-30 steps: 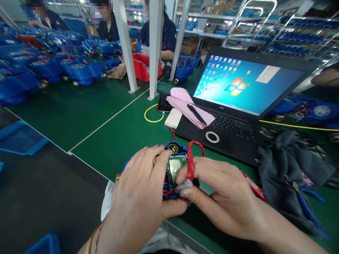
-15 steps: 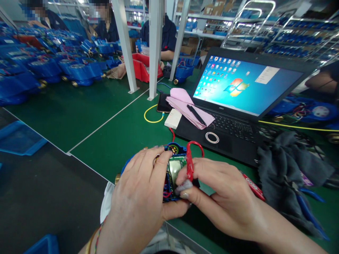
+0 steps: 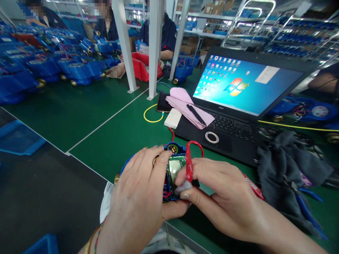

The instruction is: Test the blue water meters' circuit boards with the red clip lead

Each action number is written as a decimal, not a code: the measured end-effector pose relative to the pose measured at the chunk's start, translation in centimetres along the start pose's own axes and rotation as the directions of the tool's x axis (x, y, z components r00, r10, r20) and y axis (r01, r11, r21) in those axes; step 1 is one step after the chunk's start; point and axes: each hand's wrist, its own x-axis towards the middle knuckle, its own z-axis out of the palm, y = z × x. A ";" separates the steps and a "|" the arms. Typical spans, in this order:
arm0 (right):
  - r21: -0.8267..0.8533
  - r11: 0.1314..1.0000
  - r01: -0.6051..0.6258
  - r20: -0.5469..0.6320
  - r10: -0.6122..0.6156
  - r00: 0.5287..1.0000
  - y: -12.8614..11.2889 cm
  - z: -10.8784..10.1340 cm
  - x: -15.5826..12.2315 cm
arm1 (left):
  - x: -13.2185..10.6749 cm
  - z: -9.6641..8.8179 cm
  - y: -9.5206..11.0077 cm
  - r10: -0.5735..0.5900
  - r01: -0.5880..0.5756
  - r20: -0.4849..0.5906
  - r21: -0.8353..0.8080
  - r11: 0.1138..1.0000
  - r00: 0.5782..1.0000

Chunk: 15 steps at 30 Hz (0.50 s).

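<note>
My left hand (image 3: 141, 197) is wrapped around a blue water meter (image 3: 173, 149) with an exposed circuit board and small screen (image 3: 175, 167), held near the table's front edge. My right hand (image 3: 225, 197) pinches a red clip on a red cable (image 3: 189, 163) against the board, with a small grey pad (image 3: 184, 186) under the thumb and finger. The red cable loops up and runs back toward the laptop.
An open laptop (image 3: 238, 106) stands just behind, with pink papers and a pen (image 3: 190, 107), a tape ring (image 3: 212, 137), a white box (image 3: 173, 118), a phone and yellow cable. A dark cloth (image 3: 288, 169) lies right. Blue meters (image 3: 53, 67) are piled far left; several people sit behind.
</note>
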 end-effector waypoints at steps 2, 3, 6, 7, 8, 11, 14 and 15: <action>-0.005 1.000 -0.008 -0.014 0.008 1.000 0.0 0.0 0.0 | -0.1 0.0 0.0 -0.009 0.009 0.004 -0.006 1.000 1.000; -0.006 1.000 -0.012 -0.019 0.012 1.000 0.0 0.0 -0.1 | -0.1 0.0 0.0 -0.011 0.011 0.008 -0.009 1.000 1.000; -0.007 1.000 -0.018 -0.018 0.018 1.000 0.0 -0.1 -0.1 | -0.2 -0.1 0.0 -0.022 0.023 0.011 -0.013 1.000 1.000; -0.009 1.000 -0.015 -0.015 0.015 1.000 0.0 -0.1 -0.1 | -0.2 -0.1 0.0 -0.023 0.023 0.012 -0.014 1.000 1.000; -0.012 1.000 -0.013 -0.014 0.013 1.000 0.0 -0.1 -0.1 | -0.2 -0.1 -0.1 -0.022 0.022 0.011 -0.015 1.000 1.000; -0.009 1.000 -0.009 -0.010 0.009 1.000 0.0 0.0 -0.1 | -0.1 -0.1 -0.1 -0.008 0.008 0.006 -0.019 1.000 1.000; -0.005 1.000 -0.006 -0.015 0.006 1.000 0.0 0.0 0.0 | 0.0 -0.1 0.0 -0.002 0.002 0.001 -0.019 1.000 1.000; -0.006 1.000 -0.004 -0.020 0.004 1.000 0.0 0.1 0.0 | 0.0 -0.1 0.0 -0.004 0.004 0.004 -0.019 1.000 1.000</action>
